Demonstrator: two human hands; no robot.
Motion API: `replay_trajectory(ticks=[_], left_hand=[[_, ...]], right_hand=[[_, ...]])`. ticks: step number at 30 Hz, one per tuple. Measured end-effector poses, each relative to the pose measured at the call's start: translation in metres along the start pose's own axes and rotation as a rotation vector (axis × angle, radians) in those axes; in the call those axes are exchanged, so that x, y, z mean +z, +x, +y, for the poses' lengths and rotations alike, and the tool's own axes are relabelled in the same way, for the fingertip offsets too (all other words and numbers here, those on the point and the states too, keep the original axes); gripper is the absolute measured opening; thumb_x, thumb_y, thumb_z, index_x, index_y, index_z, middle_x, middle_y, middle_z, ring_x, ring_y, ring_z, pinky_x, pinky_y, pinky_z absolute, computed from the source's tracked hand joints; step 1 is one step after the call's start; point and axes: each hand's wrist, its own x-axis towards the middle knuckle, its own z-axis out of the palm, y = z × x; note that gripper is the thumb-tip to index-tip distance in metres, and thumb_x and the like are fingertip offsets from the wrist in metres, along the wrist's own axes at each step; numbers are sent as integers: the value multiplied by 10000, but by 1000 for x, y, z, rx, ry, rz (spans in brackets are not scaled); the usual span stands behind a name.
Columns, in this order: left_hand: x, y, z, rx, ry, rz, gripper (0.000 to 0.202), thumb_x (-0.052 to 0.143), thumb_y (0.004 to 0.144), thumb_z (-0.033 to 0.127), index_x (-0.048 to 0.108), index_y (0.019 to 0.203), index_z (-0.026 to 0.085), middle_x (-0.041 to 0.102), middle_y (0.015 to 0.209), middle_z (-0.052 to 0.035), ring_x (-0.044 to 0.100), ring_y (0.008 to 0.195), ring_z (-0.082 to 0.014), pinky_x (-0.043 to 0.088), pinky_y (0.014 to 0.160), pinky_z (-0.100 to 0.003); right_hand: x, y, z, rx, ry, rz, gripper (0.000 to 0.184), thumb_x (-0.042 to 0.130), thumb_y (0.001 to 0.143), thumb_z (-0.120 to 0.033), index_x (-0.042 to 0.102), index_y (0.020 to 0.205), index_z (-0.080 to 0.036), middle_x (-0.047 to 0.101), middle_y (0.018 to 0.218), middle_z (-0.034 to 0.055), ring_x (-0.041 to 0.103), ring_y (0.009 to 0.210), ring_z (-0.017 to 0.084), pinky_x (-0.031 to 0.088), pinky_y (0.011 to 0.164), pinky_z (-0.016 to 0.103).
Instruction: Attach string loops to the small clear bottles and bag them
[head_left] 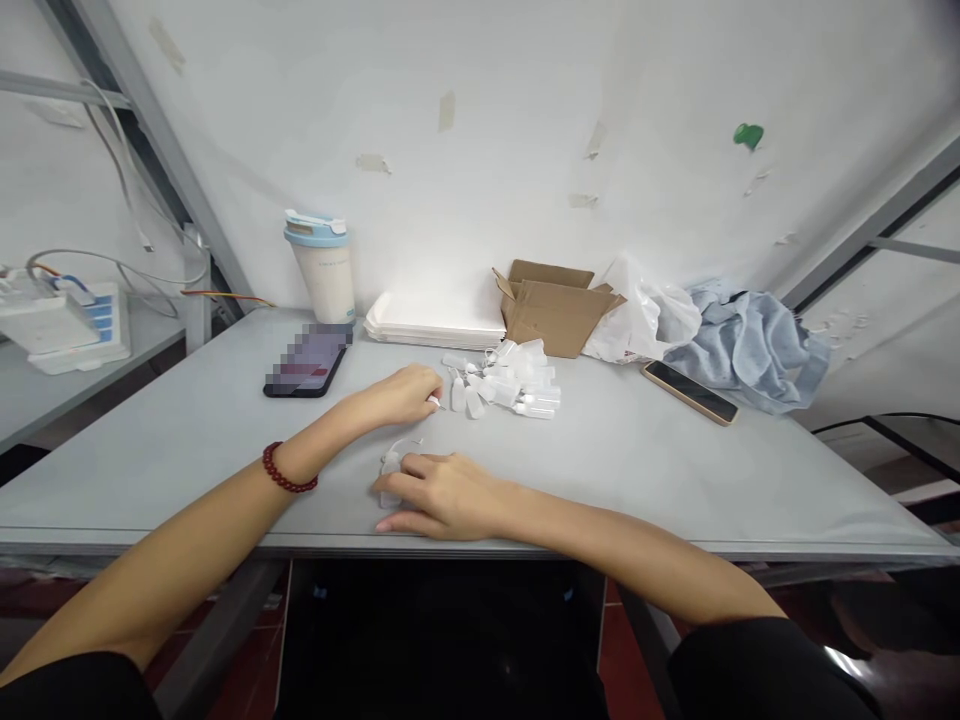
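My left hand (405, 395), with a dark red bead bracelet (289, 470) on its wrist, is at the left edge of a pile of small translucent white plastic pieces (499, 380) with thin loops or tips. Its fingers are curled closed, and a small white bit shows at the fingertips, too small to name. Nearer the table's front edge, my right hand (450, 495) has its thumb and fingers spread. Under its fingertips lies one translucent plastic piece (389, 490) with a thin curved strand, partly covered by the fingers.
Behind the pile stand a stack of white trays or sheets (435, 322), an open cardboard box (551, 315) and a white plastic bag (641, 315). Bluish cloth (750, 345) and a phone (690, 392) lie right; a cup (322, 270) and another phone (309, 360) are left.
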Motion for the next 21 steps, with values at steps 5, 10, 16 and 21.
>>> replay_trajectory(ticks=[5, 10, 16, 21], left_hand=[[1, 0, -2, -3, -9, -1, 215, 472, 685, 127, 681, 718, 167, 669, 713, -61, 585, 638, -187, 398, 598, -275], [1, 2, -2, -16, 2, -14, 189, 486, 697, 136, 670, 736, 153, 685, 778, -84, 597, 685, -201, 400, 596, -273], [-3, 2, -1, -40, 19, -39, 194, 479, 697, 122, 669, 728, 146, 687, 754, -83, 598, 676, -193, 397, 591, -262], [-3, 0, -2, -32, -23, -29, 204, 469, 691, 143, 672, 713, 147, 682, 708, -71, 586, 636, -188, 388, 572, -268]], right_hand=[[2, 1, 6, 54, 52, 33, 483, 393, 917, -549, 524, 1187, -171, 570, 948, 56, 574, 783, 154, 452, 633, 258], [4, 3, 13, 127, 121, 155, 659, 521, 791, -656, 471, 1222, -161, 503, 1064, 102, 544, 822, 188, 481, 604, 301], [6, 6, 17, 89, 157, 202, 715, 594, 770, -604, 445, 1273, -119, 489, 1227, 164, 441, 1143, 285, 496, 851, 425], [6, 8, 17, -6, 172, 212, 574, 578, 836, -506, 511, 1233, -98, 591, 1163, 122, 456, 1087, 239, 416, 989, 396]])
